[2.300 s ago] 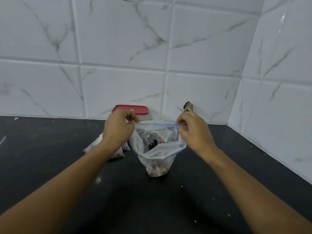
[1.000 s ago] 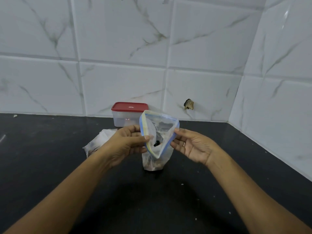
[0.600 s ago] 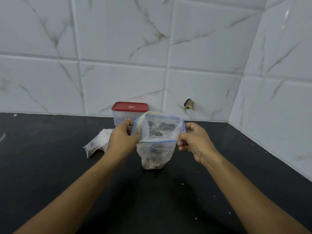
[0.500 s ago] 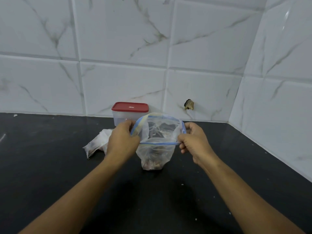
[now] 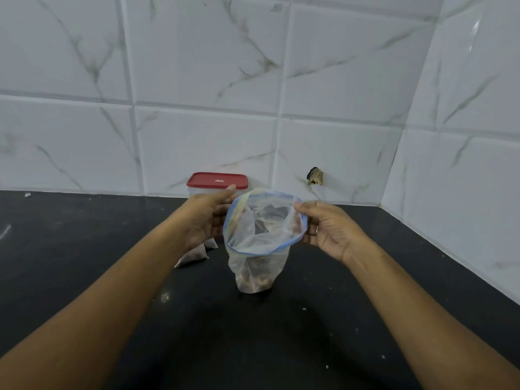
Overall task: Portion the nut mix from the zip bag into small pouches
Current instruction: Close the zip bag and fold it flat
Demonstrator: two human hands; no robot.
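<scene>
The clear zip bag (image 5: 261, 249) with a blue zip rim stands on the black counter (image 5: 84, 249), its mouth spread into a wide ring. Brown nut mix (image 5: 254, 281) sits in its bottom. My left hand (image 5: 204, 218) holds the rim's left side, thumb stretched along the top and fingers against the plastic. My right hand (image 5: 329, 230) pinches the right side of the rim with the thumb on top. Small filled pouches (image 5: 194, 254) lie on the counter behind my left wrist, partly hidden.
A clear container with a red lid (image 5: 217, 181) stands against the tiled back wall behind my left hand. A broken hole (image 5: 315, 176) marks the wall tile. A tiled side wall closes the counter on the right. White specks dot the counter.
The bag's mouth has been pulled from a narrow flattened slit into a wide round opening. Both hands shifted along the rim and now sit slightly farther apart.
</scene>
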